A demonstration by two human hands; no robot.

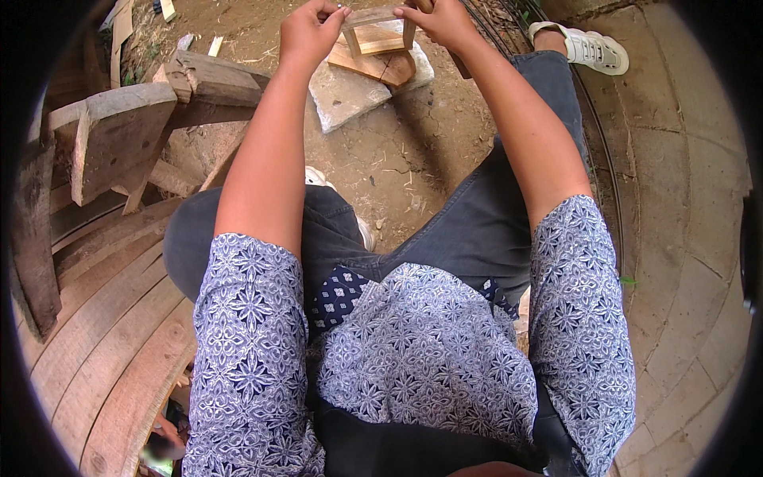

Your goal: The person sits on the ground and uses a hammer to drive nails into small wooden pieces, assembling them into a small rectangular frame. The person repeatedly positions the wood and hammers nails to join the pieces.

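Note:
Both arms reach to the top edge of the head view. Between my hands is a small wooden frame [373, 16], a crossbar with two short legs. My left hand [308, 32] is closed, thumb and fingers pinching the frame's left end. My right hand [442, 24] is closed round its right end, and a brown wooden piece shows beside those fingers, its kind cut off. Below the frame, a wooden block [373, 63] rests on a pale stone slab [346, 99] on the dirt ground.
Rough timber pieces [119, 103] stand left of my knee, above a plank bench [119, 350]. Concrete paving [660, 199] runs along the right, with dark rods or cables [598, 135] at its edge. Part of another person [163, 437] shows at lower left.

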